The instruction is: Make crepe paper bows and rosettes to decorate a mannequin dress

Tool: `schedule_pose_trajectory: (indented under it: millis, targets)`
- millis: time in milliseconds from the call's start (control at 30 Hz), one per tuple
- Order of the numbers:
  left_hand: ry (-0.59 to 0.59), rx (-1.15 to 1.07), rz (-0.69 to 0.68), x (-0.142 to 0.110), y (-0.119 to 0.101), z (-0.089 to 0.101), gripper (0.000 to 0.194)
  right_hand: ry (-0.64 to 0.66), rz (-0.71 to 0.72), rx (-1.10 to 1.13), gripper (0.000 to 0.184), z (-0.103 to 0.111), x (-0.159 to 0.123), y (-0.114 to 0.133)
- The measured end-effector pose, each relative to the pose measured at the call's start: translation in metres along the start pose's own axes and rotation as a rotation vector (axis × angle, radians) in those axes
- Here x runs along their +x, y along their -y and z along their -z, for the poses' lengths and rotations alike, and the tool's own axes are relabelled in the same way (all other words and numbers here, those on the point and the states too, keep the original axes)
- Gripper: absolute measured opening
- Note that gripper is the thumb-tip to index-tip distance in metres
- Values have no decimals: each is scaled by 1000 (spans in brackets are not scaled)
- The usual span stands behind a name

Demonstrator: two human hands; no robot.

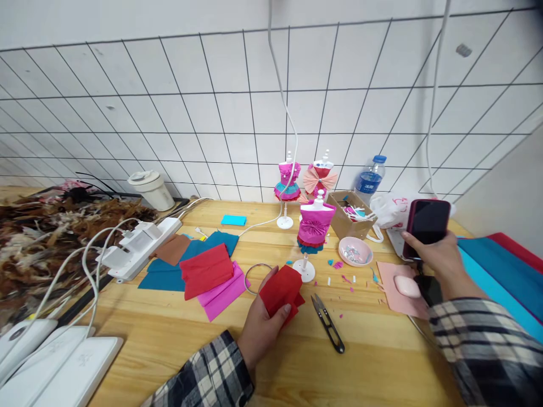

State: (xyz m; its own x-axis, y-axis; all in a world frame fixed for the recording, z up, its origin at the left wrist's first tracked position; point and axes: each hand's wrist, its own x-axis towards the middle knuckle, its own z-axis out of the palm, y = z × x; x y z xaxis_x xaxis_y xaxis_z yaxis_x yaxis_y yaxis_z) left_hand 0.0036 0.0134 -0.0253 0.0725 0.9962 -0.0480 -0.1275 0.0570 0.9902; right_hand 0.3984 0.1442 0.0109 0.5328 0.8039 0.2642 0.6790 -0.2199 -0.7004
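Observation:
My left hand (pixel 262 323) is closed on a folded piece of red crepe paper (pixel 280 289), thumb on top, in the middle of the table. My right hand (pixel 445 263) grips a dark smartphone (pixel 429 221) by its lower part, screen towards me. Just beyond the red paper stands a miniature dress form (pixel 314 226) in a magenta and teal paper dress. Black thread snips (pixel 327 323) lie right of my left hand. A metal ring (pixel 246 278) rests at its left, beside more red paper (pixel 206 271), magenta paper (pixel 220 294) and teal paper (pixel 163 275).
Two more dressed forms (pixel 287 183) stand near the wall. A cardboard box (pixel 348 223), pink bowl (pixel 355 251), water bottle (pixel 371 178) and pink earbud case (pixel 407 286) are at right. A power strip (pixel 144 249) and white cup (pixel 151 189) are at left.

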Motion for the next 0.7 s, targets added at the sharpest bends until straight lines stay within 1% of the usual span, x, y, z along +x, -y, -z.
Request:
schedule_pose_trajectory:
  millis: [67,133,167,200,300,467,567,700]
  targets:
    - [-10,22,-2,0,0,0,79,213,-196,281,50,19,1,2]
    - [-20,53,-15,0,-1,-1,77,321,-359,393,30,34,2,-1]
    - [-25,66,-22,0,-1,-1,76,356,-416,420,26,39,3,-4]
    - [-33,74,-29,0,-1,-1,74,398,-447,447,25,42,4,-8]
    - [-43,68,-29,0,-2,-2,73,463,-460,519,31,42,5,-18]
    - [-59,97,-53,-1,-6,-4,70,460,-471,542,31,38,3,-19]
    - [-66,139,-71,-2,-6,-4,70,439,-454,524,30,37,4,-18]
    - [-54,129,-52,-2,-4,-5,73,426,-413,493,32,33,7,-25]
